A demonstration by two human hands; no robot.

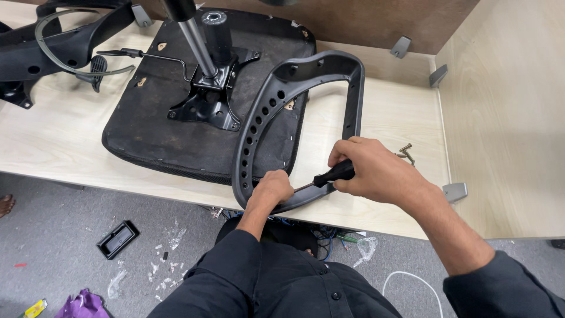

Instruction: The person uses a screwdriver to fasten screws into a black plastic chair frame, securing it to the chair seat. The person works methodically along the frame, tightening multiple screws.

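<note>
My right hand [376, 174] grips a screwdriver [329, 175]; my left hand [272, 189] clasps the armrest [259, 126]; loose screws [406, 154] remain far right.

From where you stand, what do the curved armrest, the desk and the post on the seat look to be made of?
The armrest looks like moulded grey plastic: matte, with a row of cast holes. The desk seems a pale wood-grain laminate board. The post looks like polished metal, since it shines with bright streaks.

The left hand [272, 189] grips the lower end of a grey perforated plastic armrest frame [276, 106] lying across an upturned black seat base [153, 123]. The right hand [374, 171] holds a black-handled screwdriver [332, 174], tip against the frame. Loose screws [406, 154] lie on the light wooden table [53, 135].
</note>
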